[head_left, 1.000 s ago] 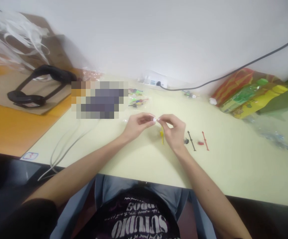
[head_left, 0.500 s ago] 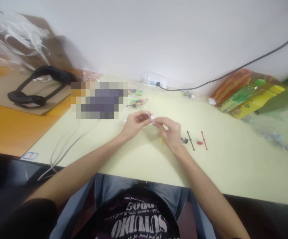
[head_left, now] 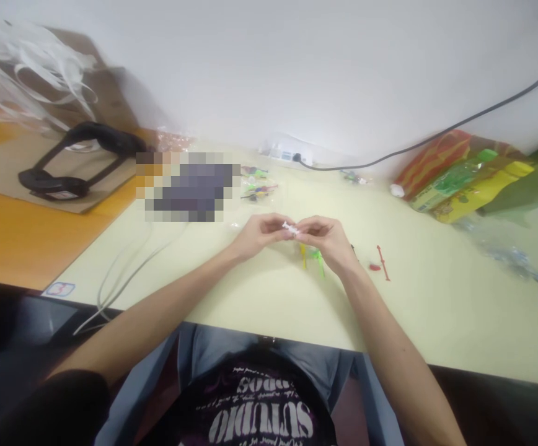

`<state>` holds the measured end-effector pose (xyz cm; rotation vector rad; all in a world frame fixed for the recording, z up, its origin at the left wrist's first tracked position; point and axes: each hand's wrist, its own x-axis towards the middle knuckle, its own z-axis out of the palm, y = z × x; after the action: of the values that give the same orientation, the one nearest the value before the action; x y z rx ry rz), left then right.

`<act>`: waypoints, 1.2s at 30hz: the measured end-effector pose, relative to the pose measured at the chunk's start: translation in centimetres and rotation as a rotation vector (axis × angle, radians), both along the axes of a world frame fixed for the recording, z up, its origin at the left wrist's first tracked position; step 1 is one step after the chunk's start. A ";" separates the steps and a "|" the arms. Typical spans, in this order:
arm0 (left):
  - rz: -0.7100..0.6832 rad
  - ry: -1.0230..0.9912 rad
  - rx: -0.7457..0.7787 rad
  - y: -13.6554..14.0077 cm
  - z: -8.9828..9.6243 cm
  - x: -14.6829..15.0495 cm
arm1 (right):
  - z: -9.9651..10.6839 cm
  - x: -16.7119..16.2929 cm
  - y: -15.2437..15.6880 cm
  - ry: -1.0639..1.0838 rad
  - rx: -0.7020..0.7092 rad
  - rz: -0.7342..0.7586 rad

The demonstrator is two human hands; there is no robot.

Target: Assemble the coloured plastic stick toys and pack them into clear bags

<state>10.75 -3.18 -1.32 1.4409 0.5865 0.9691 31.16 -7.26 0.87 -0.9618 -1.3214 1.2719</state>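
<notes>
Between my two hands, a small white plastic piece (head_left: 290, 228) is pinched at its ends above the table. My left hand (head_left: 260, 236) grips it from the left with thumb and fingers. From the right, my right hand (head_left: 328, 240) holds its other end in a pinch. Just below the right hand lie a yellow plastic stick (head_left: 303, 255) and a bright green plastic piece (head_left: 319, 262). A red arrow-shaped stick (head_left: 383, 262) and a small red piece (head_left: 374, 267) lie right of my right wrist, which hides most of a dark piece.
Bagged colourful plastic pieces (head_left: 257, 189) lie near the wall. A blurred-out dark object (head_left: 192, 192) and white cables (head_left: 124, 282) are at left. Snack packs (head_left: 478, 186), a black cord (head_left: 390, 155) and clear plastic wrapping (head_left: 515, 260) are at right. A black padded frame (head_left: 80, 158) sits on cardboard.
The white piece has turned and shows more of its length between my fingers. My right hand has shifted slightly right, uncovering the green piece and covering the dark stick.
</notes>
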 end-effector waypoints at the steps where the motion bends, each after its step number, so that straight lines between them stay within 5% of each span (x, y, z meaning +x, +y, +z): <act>1: -0.014 0.004 0.002 0.0 0.0 -0.1 | -0.1 0.0 0.0 -0.006 -0.007 0.022; 17: -0.071 0.007 -0.039 0.3 -0.5 -0.5 | -0.2 0.2 0.0 -0.008 0.060 0.049; 29: -0.090 0.090 0.033 0.5 -0.2 -1.0 | -0.1 0.3 0.0 -0.073 -0.016 0.091; 36: -0.126 0.150 0.047 0.6 0.3 -1.4 | 0.0 0.3 0.2 -0.175 0.085 0.083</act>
<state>9.36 -2.60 -1.04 1.5822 0.5779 0.7855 31.51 -7.09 0.88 -0.9851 -1.5526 1.2051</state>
